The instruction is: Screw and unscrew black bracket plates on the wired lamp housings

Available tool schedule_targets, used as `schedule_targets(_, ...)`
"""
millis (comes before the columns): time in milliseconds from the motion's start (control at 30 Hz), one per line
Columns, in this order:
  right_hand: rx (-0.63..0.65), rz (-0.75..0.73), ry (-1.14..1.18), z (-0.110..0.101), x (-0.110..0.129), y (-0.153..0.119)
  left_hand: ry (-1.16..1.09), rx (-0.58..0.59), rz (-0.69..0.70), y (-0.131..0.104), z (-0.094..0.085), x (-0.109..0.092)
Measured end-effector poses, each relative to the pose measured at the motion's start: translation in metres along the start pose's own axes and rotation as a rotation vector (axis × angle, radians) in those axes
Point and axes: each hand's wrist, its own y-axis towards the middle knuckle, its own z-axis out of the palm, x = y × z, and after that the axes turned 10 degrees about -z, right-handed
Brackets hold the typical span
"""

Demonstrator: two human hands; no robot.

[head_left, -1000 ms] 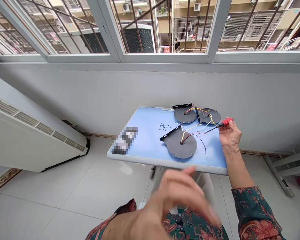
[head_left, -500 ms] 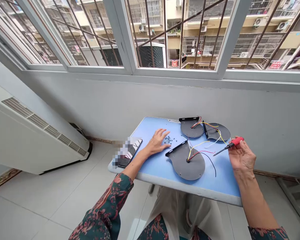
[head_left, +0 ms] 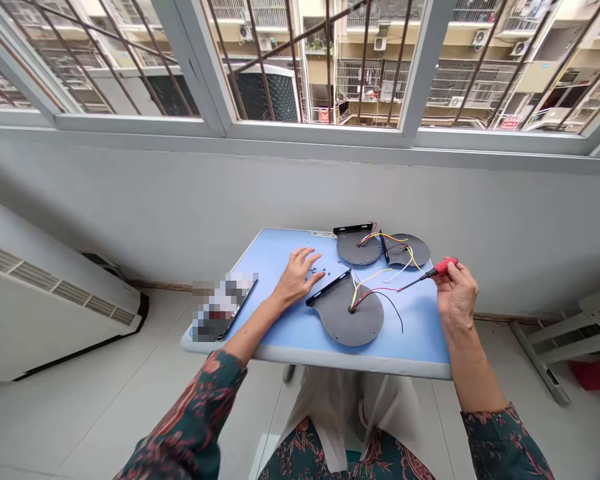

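Observation:
My right hand (head_left: 459, 293) grips a screwdriver (head_left: 445, 266) by its red and black handle, the thin shaft slanting down to the left over loose wires. With fingers spread and curved, my left hand (head_left: 296, 277) is over a scatter of small dark screws (head_left: 312, 270), partly covering them; whether it touches any I cannot tell. Between the hands lies a grey, rounded blower housing (head_left: 353, 323) with a black flange edge and yellow, white, red and black wires from its middle. Behind it are a second housing (head_left: 359, 250) and a third housing (head_left: 414, 250), also wired.
All this lies on a small blue table (head_left: 280, 340) with a grey edge, against the wall under a barred window. A phone-like dark object (head_left: 237, 310), partly blurred out, lies at the left. A white appliance (head_left: 55, 293) stands on the floor left, a grey metal frame (head_left: 545, 360) right.
The view has swung right, so everything sits further left. My left hand has moved over the screws, hiding more of them. My right hand still holds the screwdriver.

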Motion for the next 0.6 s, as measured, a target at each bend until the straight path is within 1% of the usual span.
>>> schedule_targets(67,-0.053,-0.050,-0.115,-0.004,0.002,0.002,-0.058,-0.081,-0.006,-0.020,-0.017,-0.009)
schedule_targets(133,-0.061,-0.058,-0.258,-0.009,0.001,0.001,-0.115,-0.107,-0.081,-0.042,-0.029,-0.020)
schedule_targets(200,-0.022,-0.041,-0.393,-0.015,-0.003,-0.002,-0.199,-0.035,-0.194,-0.061,-0.034,-0.032)
schedule_targets(300,0.026,-0.023,-0.505,-0.026,-0.011,-0.010,-0.281,0.099,-0.359,-0.077,-0.028,-0.048)
schedule_targets(367,0.056,-0.014,-0.561,-0.032,-0.016,-0.015,-0.284,0.127,-0.429,-0.079,-0.021,-0.056)
schedule_targets(467,0.126,-0.024,-0.690,-0.036,-0.016,-0.015,-0.314,0.136,-0.501,-0.073,-0.012,-0.063)
schedule_targets(600,0.158,-0.129,-0.841,-0.030,0.001,-0.012,-0.382,0.191,-0.578,-0.063,-0.007,-0.067)
